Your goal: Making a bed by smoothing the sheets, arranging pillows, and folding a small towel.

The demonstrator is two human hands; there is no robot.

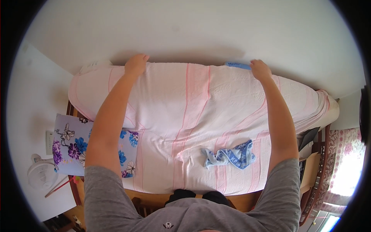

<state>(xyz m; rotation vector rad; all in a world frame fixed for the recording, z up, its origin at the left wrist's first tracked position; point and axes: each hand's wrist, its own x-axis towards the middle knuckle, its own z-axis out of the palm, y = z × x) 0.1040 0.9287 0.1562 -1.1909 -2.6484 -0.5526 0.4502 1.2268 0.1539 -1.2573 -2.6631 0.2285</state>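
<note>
A white bed sheet [162, 102] with pink stripes covers the bed and runs up over a raised part along the far wall. My left hand [136, 65] is closed on the sheet's far edge, left of the middle. Farther right, my right hand [261, 70] is closed at the same edge, beside a blue box [237, 65] that shows partly behind the sheet. Both arms are stretched far forward. A crumpled blue patterned cloth [228, 157] lies on the near right part of the sheet. The fingertips of both hands are partly hidden.
A lavender pillow [71, 145] with flowers lies at the bed's left end. Beyond it are a white fan [41, 174] and a red stick [60, 187]. An open cardboard box [309, 172] stands at the right, near a patterned curtain [343, 158]. A wall [185, 31] borders the far side.
</note>
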